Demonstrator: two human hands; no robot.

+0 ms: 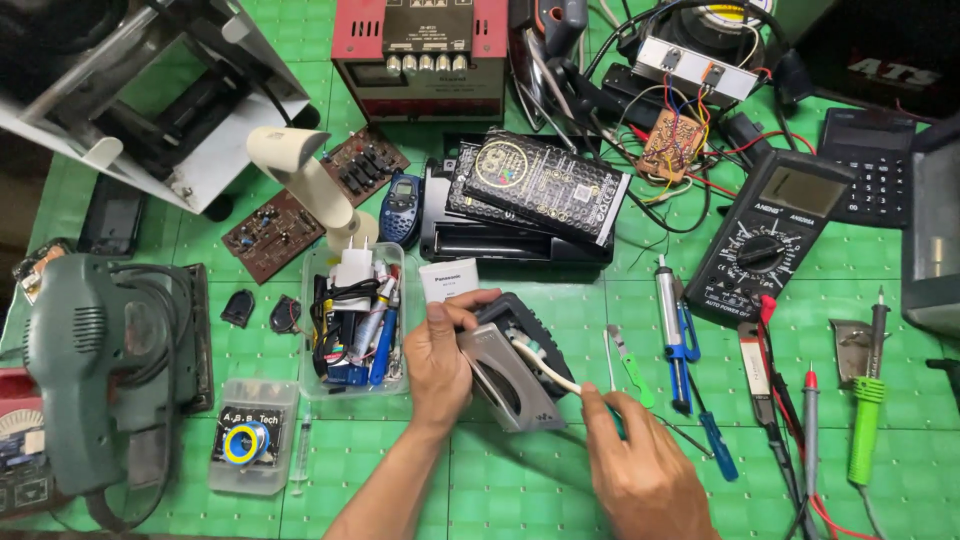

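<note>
My left hand [440, 360] grips a small grey and black device [512, 368] with its casing open, tilted up off the green mat. My right hand [640, 470] holds a toothbrush [545, 365] with a pale handle. Its head rests inside the open device. A small white box [448, 279] lies just behind my left hand.
A clear tub [353, 320] of chargers and pens sits left of my hands, a solder case [250, 435] further left, a green power tool [95, 370] at the left edge. Right are a green screwdriver [632, 366], blue desoldering pump [672, 330], multimeter [770, 235], probes. A black box [540, 185] lies behind.
</note>
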